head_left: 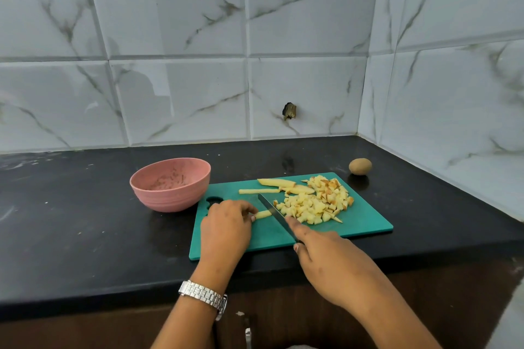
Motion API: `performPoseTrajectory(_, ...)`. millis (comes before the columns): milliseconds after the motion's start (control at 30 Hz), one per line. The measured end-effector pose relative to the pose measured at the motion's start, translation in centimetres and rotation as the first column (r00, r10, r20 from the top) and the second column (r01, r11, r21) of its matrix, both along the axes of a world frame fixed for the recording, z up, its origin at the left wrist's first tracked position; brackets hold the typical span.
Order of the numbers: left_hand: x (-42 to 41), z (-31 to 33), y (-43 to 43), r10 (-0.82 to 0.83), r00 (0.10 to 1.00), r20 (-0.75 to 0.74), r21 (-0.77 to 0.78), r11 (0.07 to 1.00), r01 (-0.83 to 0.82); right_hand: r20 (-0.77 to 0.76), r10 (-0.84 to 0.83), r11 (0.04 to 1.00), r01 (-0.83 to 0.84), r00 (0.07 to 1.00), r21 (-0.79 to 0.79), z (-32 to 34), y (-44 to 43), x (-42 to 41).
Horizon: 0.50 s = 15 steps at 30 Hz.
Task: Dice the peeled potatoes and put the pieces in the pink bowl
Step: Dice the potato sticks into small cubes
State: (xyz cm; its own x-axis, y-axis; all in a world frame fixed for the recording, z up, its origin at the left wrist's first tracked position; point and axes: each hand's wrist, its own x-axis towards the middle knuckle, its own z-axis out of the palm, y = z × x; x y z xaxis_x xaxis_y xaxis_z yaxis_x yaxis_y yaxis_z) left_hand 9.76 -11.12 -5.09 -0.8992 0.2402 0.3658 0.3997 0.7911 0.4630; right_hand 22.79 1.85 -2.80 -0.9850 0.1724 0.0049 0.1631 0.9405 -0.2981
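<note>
Nearby, pink bowl (170,197); farther, unpeeled potato (360,166)

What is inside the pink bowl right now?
No potato pieces show inside the pink bowl; only faint smears mark its far inner wall. The diced potato lies on the green cutting board. The rim hides the near inner wall.

head view looks forward-down, close over counter (85,235)

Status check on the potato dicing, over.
Left hand pinches potato strip on cutting board. Right hand holds knife, blade at strip's end. Diced pile on board, pink bowl without pieces. Path to bowl clear.
</note>
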Motion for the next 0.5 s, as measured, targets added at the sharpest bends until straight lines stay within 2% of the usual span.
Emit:
performPoseTrajectory(233, -0.1, -0.5, 0.0, -0.013, 0.999, -0.044, 0.019, 1.000, 0.014, 0.059, -0.037, 0.998, 0.035, 0.998, 0.049, -0.1, -1.0, -1.1)
performPoseTrajectory(500, 0.1, -0.4, 0.0, -0.020, 0.999, -0.042, -0.004, 1.000, 0.020, 0.017, -0.045, 0.993, 0.043, 0.999, 0.107, 0.2, -1.2, -1.4)
